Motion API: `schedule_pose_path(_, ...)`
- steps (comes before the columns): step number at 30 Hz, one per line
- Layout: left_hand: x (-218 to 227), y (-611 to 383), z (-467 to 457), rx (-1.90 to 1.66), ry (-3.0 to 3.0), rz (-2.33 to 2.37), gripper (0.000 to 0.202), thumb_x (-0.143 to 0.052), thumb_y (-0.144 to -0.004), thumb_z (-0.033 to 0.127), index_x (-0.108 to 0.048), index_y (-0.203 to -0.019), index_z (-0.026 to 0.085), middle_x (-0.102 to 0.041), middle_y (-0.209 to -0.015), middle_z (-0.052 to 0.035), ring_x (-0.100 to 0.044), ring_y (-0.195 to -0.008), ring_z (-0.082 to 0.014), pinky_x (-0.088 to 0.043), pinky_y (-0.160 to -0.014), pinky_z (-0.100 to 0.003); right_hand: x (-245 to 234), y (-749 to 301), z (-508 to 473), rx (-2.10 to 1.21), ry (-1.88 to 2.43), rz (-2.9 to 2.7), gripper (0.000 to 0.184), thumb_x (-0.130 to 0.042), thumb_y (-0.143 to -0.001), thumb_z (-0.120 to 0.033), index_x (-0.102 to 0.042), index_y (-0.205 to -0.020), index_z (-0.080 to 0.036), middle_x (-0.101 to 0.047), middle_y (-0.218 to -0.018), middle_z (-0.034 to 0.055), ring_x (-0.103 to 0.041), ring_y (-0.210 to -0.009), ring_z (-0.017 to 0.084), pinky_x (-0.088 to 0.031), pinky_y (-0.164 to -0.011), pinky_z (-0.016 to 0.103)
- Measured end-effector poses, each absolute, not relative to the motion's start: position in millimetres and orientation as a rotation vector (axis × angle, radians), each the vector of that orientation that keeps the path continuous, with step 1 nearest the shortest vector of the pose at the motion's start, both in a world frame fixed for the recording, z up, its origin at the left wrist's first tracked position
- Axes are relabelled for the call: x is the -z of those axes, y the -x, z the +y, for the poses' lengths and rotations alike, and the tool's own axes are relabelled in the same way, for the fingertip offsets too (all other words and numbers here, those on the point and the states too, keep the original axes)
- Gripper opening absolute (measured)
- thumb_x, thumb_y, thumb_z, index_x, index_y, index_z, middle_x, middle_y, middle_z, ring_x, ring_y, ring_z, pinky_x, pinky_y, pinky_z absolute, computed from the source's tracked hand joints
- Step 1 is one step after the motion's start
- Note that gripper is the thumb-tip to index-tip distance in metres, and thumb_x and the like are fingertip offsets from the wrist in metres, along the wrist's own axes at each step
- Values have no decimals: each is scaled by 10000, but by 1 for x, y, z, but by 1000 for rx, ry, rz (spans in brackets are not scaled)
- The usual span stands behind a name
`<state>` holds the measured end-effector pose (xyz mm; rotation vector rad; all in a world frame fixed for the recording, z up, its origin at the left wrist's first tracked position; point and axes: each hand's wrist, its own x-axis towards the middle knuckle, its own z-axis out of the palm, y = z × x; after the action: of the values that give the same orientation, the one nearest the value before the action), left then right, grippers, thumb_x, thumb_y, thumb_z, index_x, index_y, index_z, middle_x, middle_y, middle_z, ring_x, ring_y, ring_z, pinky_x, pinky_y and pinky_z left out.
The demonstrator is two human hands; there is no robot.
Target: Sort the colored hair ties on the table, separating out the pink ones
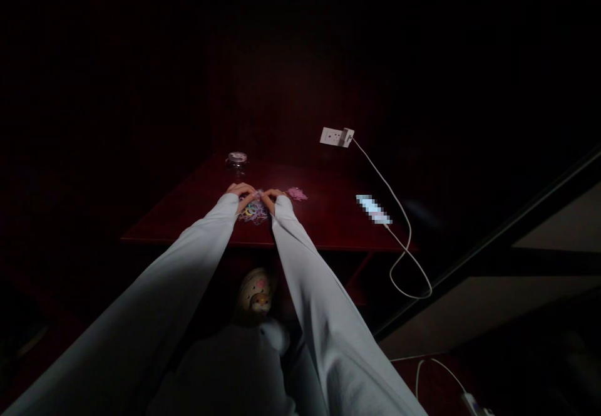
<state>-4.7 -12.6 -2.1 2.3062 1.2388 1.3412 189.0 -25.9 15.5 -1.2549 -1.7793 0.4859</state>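
Both my arms, in pale long sleeves, reach forward onto a dark red table (197,212). My left hand (241,194) and my right hand (273,198) meet over a small heap of thin coloured loops (252,212), perhaps elastic bands. The fingers of both hands are curled and pinched together at the top of the heap. What exactly they pinch is too small and dim to make out. A second small pink pile (297,193) lies just right of my right hand.
A small glass jar (236,161) stands at the table's back. A lit phone (374,208) lies to the right, its white cable (399,215) running to a wall socket (337,136). A patterned shoe (256,291) shows under the table. The surroundings are very dark.
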Motion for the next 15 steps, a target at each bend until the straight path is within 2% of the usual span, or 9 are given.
schedule_pose_path(10, 9, 0, -4, -1364, -2265, 1340, 227, -613, -975, 373, -758, -841, 260, -828, -1092, -37, -667, -984, -251, -505, -963, -398, -9, -190, -21, -444, 1265, -1792, 466, -624, -1034, -635, -796, -828, -255, -712, -891, 19, -602, -930, 207, -479, -929, 323)
schedule_pose_path(15, 9, -4, -6, -1393, -2261, 1445, 211, -604, -981, 332, -770, -874, 257, -827, -1112, -41, -645, -965, -253, -483, -953, -404, -8, -190, -23, -401, 1224, -1814, 463, -608, -1061, -598, -758, -798, -247, -699, -885, 13, -610, -929, 194, -471, -1002, 330)
